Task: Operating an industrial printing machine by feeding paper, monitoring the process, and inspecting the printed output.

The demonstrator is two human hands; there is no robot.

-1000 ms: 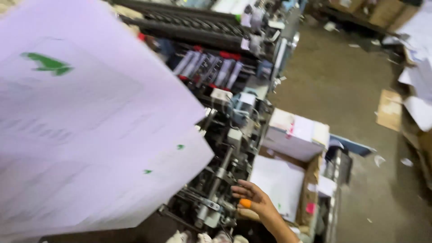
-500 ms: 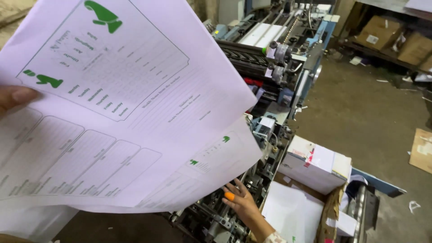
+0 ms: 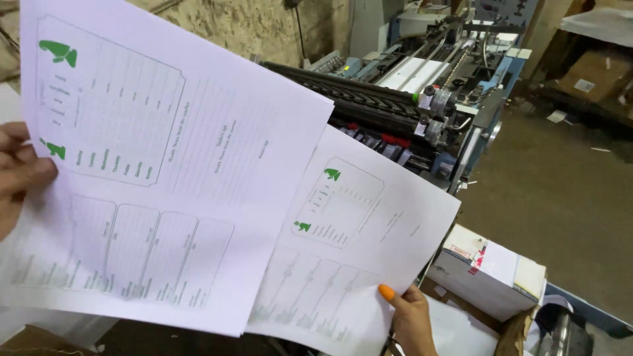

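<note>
I hold two large white printed sheets with green marks and faint table outlines. My left hand (image 3: 20, 175) grips the left edge of the upper sheet (image 3: 171, 165), which fills the left half of the view. My right hand (image 3: 410, 318), thumbnail painted orange, pinches the bottom edge of the lower sheet (image 3: 349, 237), which pokes out from under the first toward the right. Both sheets hang in the air above a printing machine and hide most of its near part.
A printing machine (image 3: 422, 92) with black rollers and blue-grey frame runs from centre to upper right. A paper-wrapped ream (image 3: 491, 270) rests on an open cardboard box at lower right. Bare concrete floor (image 3: 567, 191) lies to the right, with cartons (image 3: 587, 76) beyond.
The view has tilted up and the sheets have spread apart. My right hand left the machine and now pinches the lower sheet, which shows separately at the right.
</note>
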